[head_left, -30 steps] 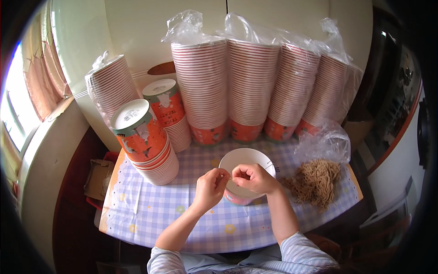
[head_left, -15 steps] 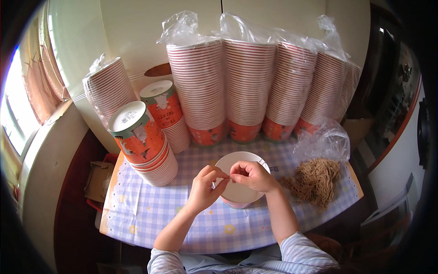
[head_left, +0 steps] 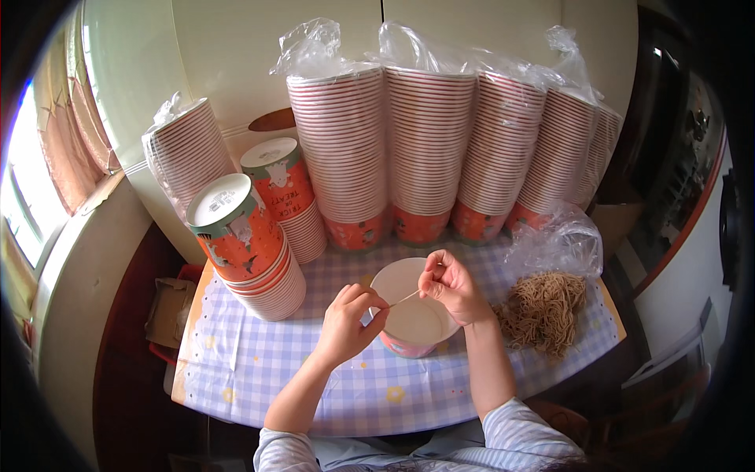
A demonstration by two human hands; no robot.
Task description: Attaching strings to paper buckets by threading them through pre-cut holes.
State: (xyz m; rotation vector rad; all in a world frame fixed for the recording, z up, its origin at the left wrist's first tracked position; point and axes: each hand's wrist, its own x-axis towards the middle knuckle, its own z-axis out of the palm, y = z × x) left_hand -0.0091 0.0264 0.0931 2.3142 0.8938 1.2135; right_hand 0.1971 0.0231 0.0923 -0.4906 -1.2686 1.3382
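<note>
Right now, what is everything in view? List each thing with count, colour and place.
paper bucket: one, white inside, orange outside, table centre
string: one, pale, stretched between both hands over the bucket
string pile: one, tan, right of bucket
clear bag: one, behind the pile
bagged bucket stacks: several, orange-rimmed, along the wall
upturned stacks: two, orange, left
tablecloth: blue-white check
left hand: pinching string
right hand: pinching string

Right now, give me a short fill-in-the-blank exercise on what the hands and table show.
1. Both hands pinch one thin ____ above the paper bowl.
2. The heap of tan strands lies to the person's ____ of the bowl.
3. The tablecloth has a ____ pattern.
4. Each tall cup stack at the back is wrapped in clear ____.

Missing words: strand; right; checked; plastic
</note>
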